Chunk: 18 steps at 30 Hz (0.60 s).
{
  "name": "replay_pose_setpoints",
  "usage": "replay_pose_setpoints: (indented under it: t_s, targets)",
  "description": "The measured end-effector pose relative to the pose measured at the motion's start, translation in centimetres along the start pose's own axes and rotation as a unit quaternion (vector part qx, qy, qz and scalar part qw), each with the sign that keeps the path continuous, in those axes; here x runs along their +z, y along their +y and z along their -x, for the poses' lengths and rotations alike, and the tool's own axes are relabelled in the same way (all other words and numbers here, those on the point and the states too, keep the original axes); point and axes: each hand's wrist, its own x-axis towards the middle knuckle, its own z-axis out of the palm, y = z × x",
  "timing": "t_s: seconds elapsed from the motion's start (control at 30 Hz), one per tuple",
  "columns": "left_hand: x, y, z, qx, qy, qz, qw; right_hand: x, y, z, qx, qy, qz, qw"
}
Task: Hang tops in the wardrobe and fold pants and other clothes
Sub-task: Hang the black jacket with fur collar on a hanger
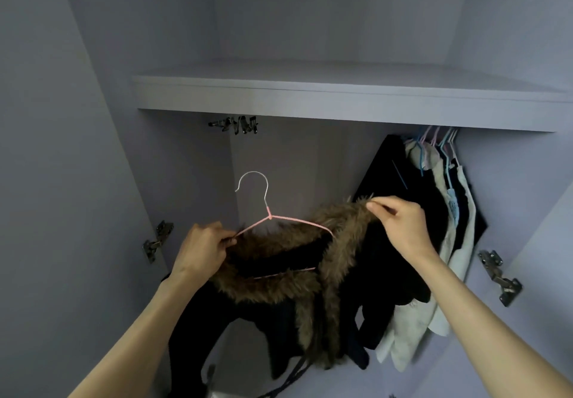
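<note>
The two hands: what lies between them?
In the head view, the pink hanger and the coat's brown fur collar span between the left hand and the right hand.

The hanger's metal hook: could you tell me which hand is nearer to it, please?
Left. The left hand pinches the hanger arm just below-left of the hook; the right hand pinches the fur trim farther to its right.

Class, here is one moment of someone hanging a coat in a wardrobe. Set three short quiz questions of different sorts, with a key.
1. True or false: the pink hanger already hangs under the shelf.
2. What does the right hand pinch? A fur trim; B hinge; C shelf.
3. Fill in: the left hand grips the hanger's ____ end.

Key: 1 false, its hook is free; 2 A; 3 left.
</note>
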Motion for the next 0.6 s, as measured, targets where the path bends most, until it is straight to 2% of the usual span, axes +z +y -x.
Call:
replay_pose_setpoints:
  t_s: [0.07,0.17,0.23,0.33,0.4,0.5,0.6]
  targets:
    - [0.1,0.5,0.1,0.016,0.034,-0.006,0.999,0.3,-0.8,0.7,-0.035,-0.008,-0.022,0.999]
    - [0.5,2.0,0.4,0.043,0.100,-0.017,0.994,1.5,-0.7,2.4,-0.080,-0.164,0.048,0.982]
    - [0.9,3.1,0.8,0.054,0.116,-0.015,0.992,1.6,0.2,2.9,-0.022,-0.243,0.039,0.969]
    - [1.3,4.3,1.4,0.093,0.119,-0.025,0.988,1.0,1.4,2.8,0.085,-0.203,-0.040,0.975]
    - [1.3,4.4,1.5,0.107,0.121,-0.037,0.986,0.8,2.2,2.6,0.080,-0.193,0.025,0.978]
    - [1.3,4.2,1.7,0.107,0.120,-0.044,0.986,1.3,3.2,3.1,0.044,-0.294,0.153,0.942]
    - [1.4,4.0,1.8,0.099,0.131,-0.032,0.986,2.4,3.9,3.9,0.036,-0.317,0.168,0.933]
